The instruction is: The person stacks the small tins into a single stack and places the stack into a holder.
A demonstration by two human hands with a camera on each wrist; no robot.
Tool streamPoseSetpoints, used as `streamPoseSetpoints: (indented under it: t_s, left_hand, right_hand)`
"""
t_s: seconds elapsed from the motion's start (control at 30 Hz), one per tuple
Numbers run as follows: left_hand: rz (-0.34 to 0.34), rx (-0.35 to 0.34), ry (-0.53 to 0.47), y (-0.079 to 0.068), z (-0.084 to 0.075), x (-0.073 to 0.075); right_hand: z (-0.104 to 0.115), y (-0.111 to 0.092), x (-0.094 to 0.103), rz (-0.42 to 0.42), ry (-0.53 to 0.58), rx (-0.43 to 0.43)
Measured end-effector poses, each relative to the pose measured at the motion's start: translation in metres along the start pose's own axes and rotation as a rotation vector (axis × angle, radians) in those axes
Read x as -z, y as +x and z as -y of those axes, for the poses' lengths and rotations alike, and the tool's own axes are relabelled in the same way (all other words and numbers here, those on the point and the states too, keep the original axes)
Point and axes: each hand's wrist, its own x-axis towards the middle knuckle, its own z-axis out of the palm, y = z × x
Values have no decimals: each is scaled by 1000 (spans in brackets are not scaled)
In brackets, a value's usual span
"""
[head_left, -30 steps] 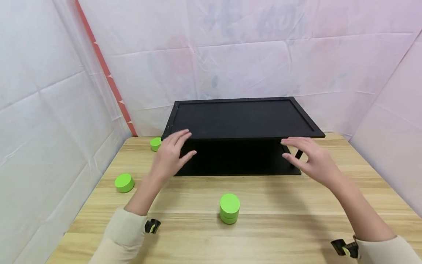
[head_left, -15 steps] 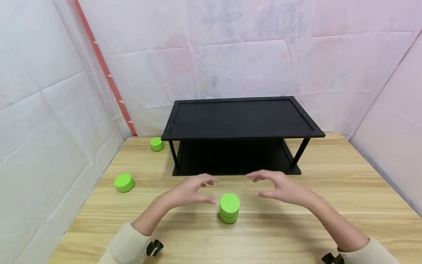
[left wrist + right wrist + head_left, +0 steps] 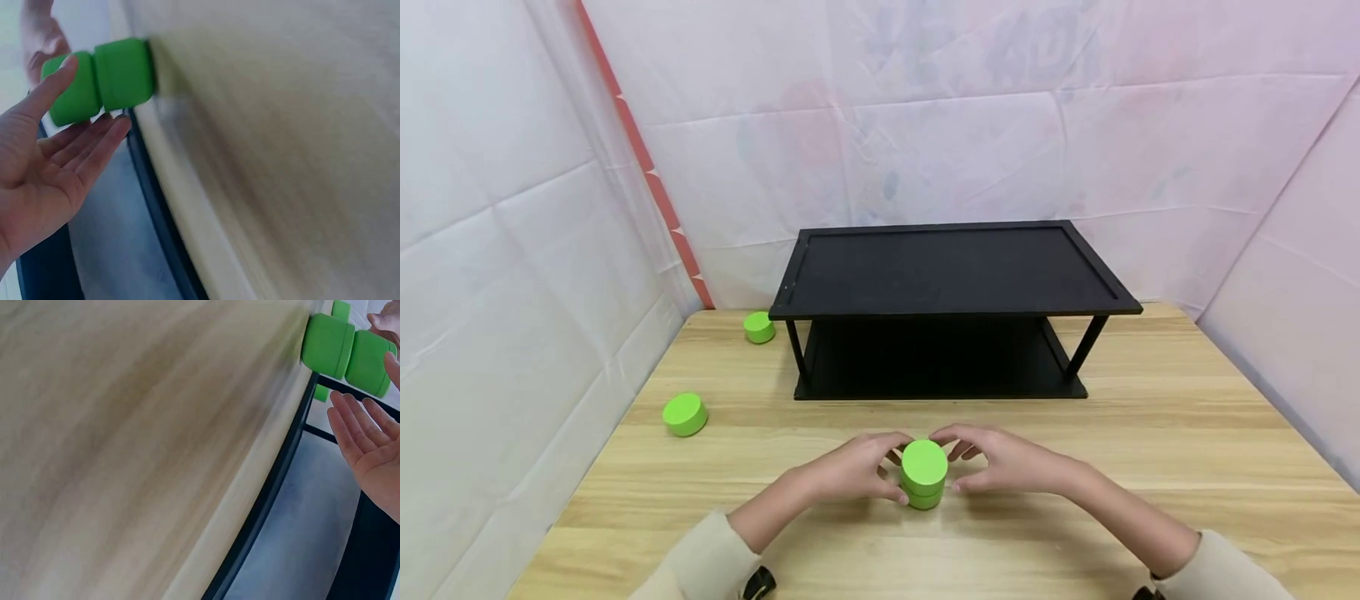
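Note:
Two green round blocks (image 3: 923, 463) stand stacked near the front middle of the table, one on top of the other. My left hand (image 3: 857, 468) is at the stack's left side, thumb in front and fingers behind. In the left wrist view its thumb overlaps the upper block (image 3: 72, 94); whether it touches cannot be told. On the opposite side my right hand (image 3: 1003, 462) faces the stack with thumb and fingers spread. The right wrist view shows its fingers (image 3: 365, 428) nearly straight, with a small gap to the blocks.
Behind the hands stands a black two-level shelf (image 3: 955, 271) on the wooden table (image 3: 1180, 433). Left of it are two more green round blocks, one near (image 3: 685, 414) and one farther back (image 3: 759, 327). White cloth (image 3: 925, 125) hangs behind and at both sides.
Both hands have come down from the shelf's front corners toward the table's front middle and closed in on the stack from either side. The stack and shelf have not moved.

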Motion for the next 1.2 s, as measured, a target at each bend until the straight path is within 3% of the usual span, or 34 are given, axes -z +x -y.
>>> streamPoseSetpoints:
  t_s: [0.23, 0.53, 1.2]
  left_hand:
    - [-56, -4, -12, 2, 1, -14]
    - [-113, -5, -11, 3, 4, -22]
    - [-137, -1, 13, 10, 2, -23]
  right_hand:
    - [-2, 4, -9, 3, 1, -23]
    - [-3, 7, -18, -30, 13, -8]
    - [-6, 7, -13, -23, 16, -35]
